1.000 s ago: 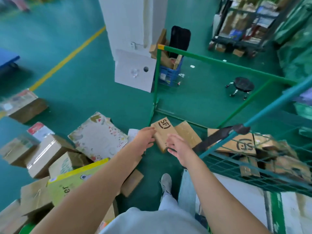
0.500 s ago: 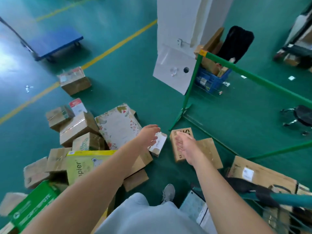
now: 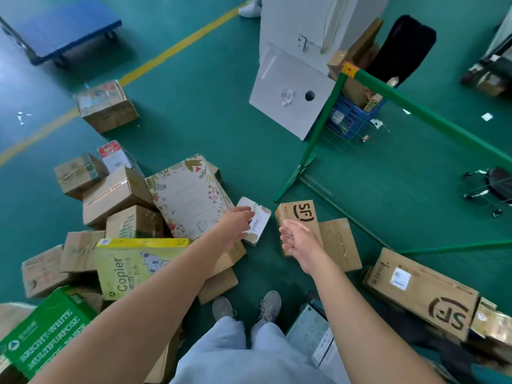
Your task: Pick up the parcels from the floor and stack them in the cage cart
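Many cardboard parcels lie piled on the green floor at my left, among them a flowery flat box [image 3: 188, 198], a yellow copier-paper box [image 3: 133, 261] and a small white box [image 3: 256, 221]. My left hand [image 3: 235, 224] reaches out with relaxed fingers, over the small white box's left edge. My right hand [image 3: 297, 242] hovers open above a brown SF parcel [image 3: 297, 214] that lies on another flat brown parcel [image 3: 339, 245]. The green cage cart frame [image 3: 318, 134] stands to the right. A long SF box [image 3: 421, 292] lies at lower right.
A white pillar with a leaning white panel [image 3: 288, 90] stands ahead, beside a blue basket [image 3: 349, 117] of cardboard. A blue flat trolley [image 3: 61, 26] is at far left. A lone parcel [image 3: 105, 106] sits near the yellow floor line. A black stool [image 3: 496, 187] is at right. My feet [image 3: 246, 306] are below.
The view has swung left and down, from the cart toward the floor pile. Both hands have come away from the SF parcel; my left hand now reaches over the small white box.
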### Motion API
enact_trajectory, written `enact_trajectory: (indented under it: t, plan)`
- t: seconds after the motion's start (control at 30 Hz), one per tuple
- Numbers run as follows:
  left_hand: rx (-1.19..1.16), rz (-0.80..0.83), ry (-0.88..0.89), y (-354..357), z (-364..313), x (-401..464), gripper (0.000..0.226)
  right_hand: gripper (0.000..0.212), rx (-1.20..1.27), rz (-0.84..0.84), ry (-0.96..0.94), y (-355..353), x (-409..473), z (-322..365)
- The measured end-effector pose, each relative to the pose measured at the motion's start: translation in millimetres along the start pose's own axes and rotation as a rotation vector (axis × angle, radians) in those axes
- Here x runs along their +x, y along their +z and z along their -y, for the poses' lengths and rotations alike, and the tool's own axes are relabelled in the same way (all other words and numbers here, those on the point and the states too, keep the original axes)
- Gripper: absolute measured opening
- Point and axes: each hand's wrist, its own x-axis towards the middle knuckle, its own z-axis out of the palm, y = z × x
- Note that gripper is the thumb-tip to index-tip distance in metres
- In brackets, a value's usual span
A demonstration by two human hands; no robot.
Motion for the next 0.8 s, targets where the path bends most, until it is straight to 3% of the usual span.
enact_trajectory:
  t: [0.33,0.8]
  plan:
    - [0.153,0.16,-0.063,8,-3,86,0.029,0.022,0.082,-0.174,0.114,-27,62,-29]
    - [0.296,0.165,-0.033,36,-48,199,0.039,0.029,0.196,-0.187,0.171,-27,144,-31]
